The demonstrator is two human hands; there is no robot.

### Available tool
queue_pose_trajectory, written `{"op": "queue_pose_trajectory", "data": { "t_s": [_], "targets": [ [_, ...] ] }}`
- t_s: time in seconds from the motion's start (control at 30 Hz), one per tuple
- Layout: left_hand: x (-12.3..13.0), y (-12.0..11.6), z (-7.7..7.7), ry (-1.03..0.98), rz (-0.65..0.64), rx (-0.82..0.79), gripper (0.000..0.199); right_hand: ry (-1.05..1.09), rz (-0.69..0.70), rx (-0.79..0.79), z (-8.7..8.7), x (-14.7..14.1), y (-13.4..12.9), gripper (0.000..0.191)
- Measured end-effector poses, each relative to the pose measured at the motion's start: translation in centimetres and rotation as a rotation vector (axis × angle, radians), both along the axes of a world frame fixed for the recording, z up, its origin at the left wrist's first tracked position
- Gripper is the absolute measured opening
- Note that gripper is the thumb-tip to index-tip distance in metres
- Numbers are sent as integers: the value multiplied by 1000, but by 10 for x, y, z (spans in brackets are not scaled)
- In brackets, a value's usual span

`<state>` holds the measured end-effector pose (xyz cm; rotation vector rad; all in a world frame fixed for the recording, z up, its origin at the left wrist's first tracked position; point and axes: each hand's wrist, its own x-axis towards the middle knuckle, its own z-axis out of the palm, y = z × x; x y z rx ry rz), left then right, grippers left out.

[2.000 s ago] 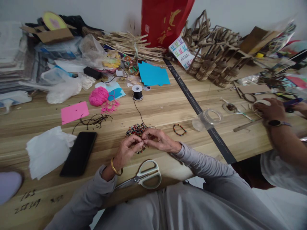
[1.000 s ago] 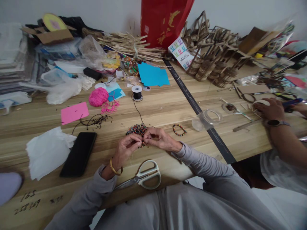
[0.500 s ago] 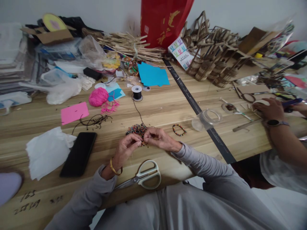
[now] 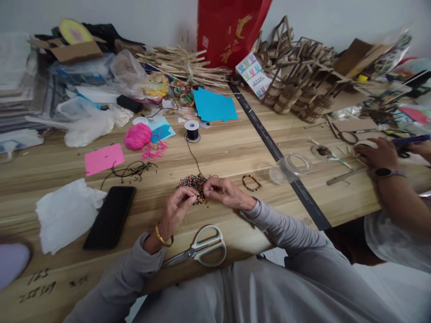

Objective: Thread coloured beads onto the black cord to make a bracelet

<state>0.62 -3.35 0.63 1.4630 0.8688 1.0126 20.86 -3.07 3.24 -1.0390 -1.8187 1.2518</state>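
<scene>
Over a small heap of multicoloured beads [image 4: 192, 181], my two hands face each other with a narrow gap between the fingertips. My left hand [image 4: 178, 204] is closed in a pinch at the heap's near edge; whatever is between its thumb and finger is too small to make out. My right hand [image 4: 224, 193] is pinched too, at the heap's right side. A thin black cord [image 4: 193, 154] runs from a spool [image 4: 192, 130] down to the right fingers. To the right lies a beaded bracelet [image 4: 252, 182]. White-handled scissors [image 4: 209, 246] rest below my hands.
Left of me lie a black phone [image 4: 110, 217], a white tissue [image 4: 69, 215], cord scraps [image 4: 133, 169] and pink yarn [image 4: 138, 136]. A clear plastic container [image 4: 290, 168] stands right, near a black strip [image 4: 269, 139]. A co-worker's hand [image 4: 379, 154] works at far right.
My fingertips have drawn slightly apart, so more beads show between them. The right hand has shifted up a little. The rest of the tabletop looks the same.
</scene>
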Motion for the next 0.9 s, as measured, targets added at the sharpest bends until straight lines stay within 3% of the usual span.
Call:
{"op": "queue_pose_trajectory", "data": {
  "t_s": [0.27, 0.47, 0.9],
  "targets": [
    [0, 1, 7, 9, 5, -52, 11, -19, 71, -13, 3, 2, -1, 24],
    [-2, 1, 7, 35, -5, -20, 12, 106, 65, -11, 5, -1, -1, 31],
    [-2, -1, 7, 301, -13, 294, 24, 617, 57, -398, -9, -16, -8, 29]
  ]
}}
